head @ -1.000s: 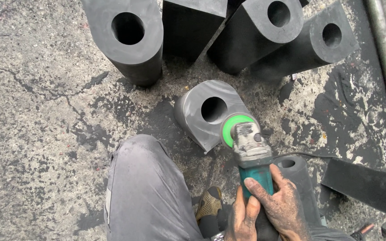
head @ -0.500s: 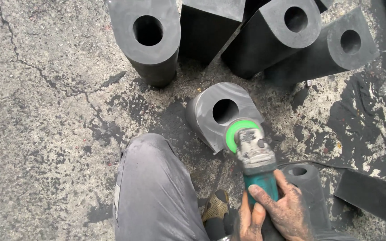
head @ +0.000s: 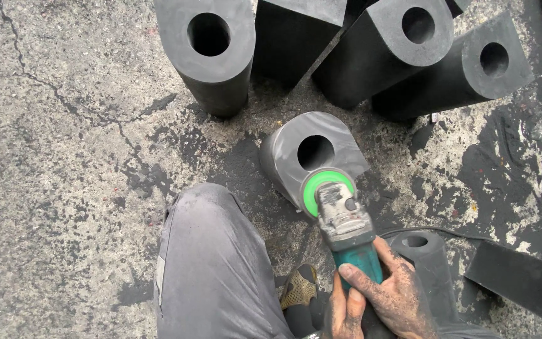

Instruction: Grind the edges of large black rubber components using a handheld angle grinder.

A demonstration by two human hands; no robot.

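Observation:
A teal and grey angle grinder [head: 348, 227] with a green disc guard [head: 322, 186] rests against the near edge of a light grey metal block [head: 286, 160] with a round hole, which lies on the concrete. My right hand [head: 399, 295] grips the grinder's teal body from the right. My left hand [head: 344, 312], dirty and partly cut off by the frame's bottom edge, wraps around the handle just below it.
Several dark blocks with round holes [head: 211, 50] [head: 403, 47] [head: 472, 69] stand behind the grey one. A smaller dark block [head: 426, 254] and a black flat plate [head: 522, 282] lie at the right. My grey-trousered knee [head: 214, 263] and shoe [head: 299, 289] are left of the grinder.
The view has shifted a little, so everything sits further right and lower in the frame. The grinder's disc stays at the grey block's near edge, both hands still on it.

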